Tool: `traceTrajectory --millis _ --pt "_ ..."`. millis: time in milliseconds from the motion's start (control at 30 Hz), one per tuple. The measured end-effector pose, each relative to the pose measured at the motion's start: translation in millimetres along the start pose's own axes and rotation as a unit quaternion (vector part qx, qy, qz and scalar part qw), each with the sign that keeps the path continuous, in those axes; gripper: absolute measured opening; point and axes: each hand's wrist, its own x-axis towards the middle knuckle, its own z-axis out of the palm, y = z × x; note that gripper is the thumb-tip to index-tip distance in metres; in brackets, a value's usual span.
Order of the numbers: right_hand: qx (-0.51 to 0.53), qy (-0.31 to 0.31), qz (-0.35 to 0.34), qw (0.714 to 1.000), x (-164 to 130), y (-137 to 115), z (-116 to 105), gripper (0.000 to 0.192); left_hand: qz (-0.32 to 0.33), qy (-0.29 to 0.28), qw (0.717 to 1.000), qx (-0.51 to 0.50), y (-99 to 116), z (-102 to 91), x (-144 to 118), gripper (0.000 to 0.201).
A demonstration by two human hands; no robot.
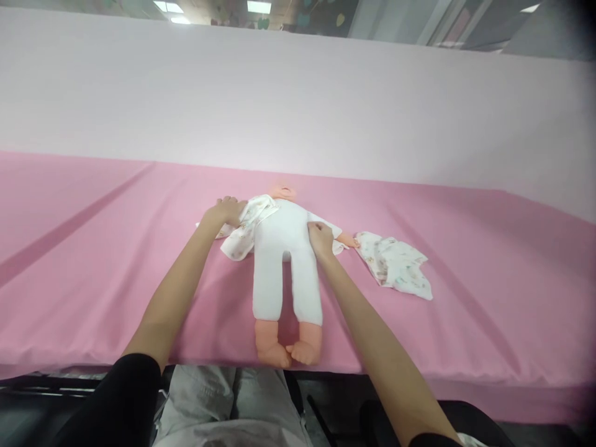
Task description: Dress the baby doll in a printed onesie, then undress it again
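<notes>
A baby doll (pixel 284 233) with a white cloth body lies on its back, its bare feet towards me. A white printed baby shirt (pixel 239 242) covers its arm and shoulder on the left side. My left hand (pixel 228 211) is curled over the sleeve there, the doll's arm hidden beneath. Against the doll's right-hand side rests my right hand (pixel 320 239), fingers closed; what they hold, if anything, is hidden. Beside that hand, the doll's other arm (pixel 345 238) is stretched out, with a bit of the shirt showing below it.
A second piece of printed baby clothing (pixel 395 264) lies crumpled to the right, touching the doll's hand. Pink cloth (pixel 116 279) covers the table, whose front edge is just beyond my lap. A white partition (pixel 298 99) rises behind it.
</notes>
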Motion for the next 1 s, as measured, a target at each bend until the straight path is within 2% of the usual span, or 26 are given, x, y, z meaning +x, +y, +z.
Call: traceTrajectory --millis 67,133,267,333,433,567,633,733,800,900,1000 --pt "0.031 -0.017 0.032 0.999 -2.6 12.1 0.8 0.032 0.049 0.042 0.998 0.022 22.2 -2.1 -2.4 0.057" --pt "0.059 -0.028 0.026 0.998 -3.2 20.0 2.0 0.033 0.084 0.082 0.993 0.027 45.7 0.7 -1.2 0.051" --pt "0.050 -0.034 -0.007 0.998 -2.0 27.2 0.2 0.037 0.073 0.164 0.983 0.031 74.9 5.2 4.2 0.046" --pt "0.006 -0.037 -0.030 0.999 -2.3 29.2 -2.4 0.039 0.050 0.177 0.983 0.027 80.1 3.0 4.3 0.037" --pt "-0.116 -0.056 -0.091 0.988 -5.1 30.4 -5.4 0.036 0.020 0.173 0.985 -0.011 84.7 0.4 2.6 0.030" --pt "-0.274 -0.117 -0.220 0.929 -10.0 26.3 -6.3 0.026 0.002 0.205 0.977 -0.055 87.4 4.6 9.2 0.037" --pt "-0.298 -0.135 -0.253 0.911 -10.7 24.0 -6.1 0.026 0.009 0.222 0.969 -0.110 85.2 5.5 17.2 0.034" --pt "-0.296 -0.149 -0.276 0.902 -8.3 24.3 -4.8 0.027 0.032 0.234 0.946 -0.220 81.7 0.9 30.0 0.029" --pt "-0.289 -0.156 -0.291 0.899 -5.3 26.6 -3.3 0.029 0.041 0.241 0.937 -0.249 84.3 -4.2 37.4 0.027" --pt "-0.282 -0.165 -0.291 0.899 -1.7 29.8 -1.3 0.028 0.060 0.240 0.944 -0.220 100.1 -8.6 47.3 0.026" --pt "-0.300 -0.160 -0.275 0.900 -1.0 30.7 -0.1 0.031 0.133 0.220 0.956 -0.142 127.3 -4.1 59.8 0.028"
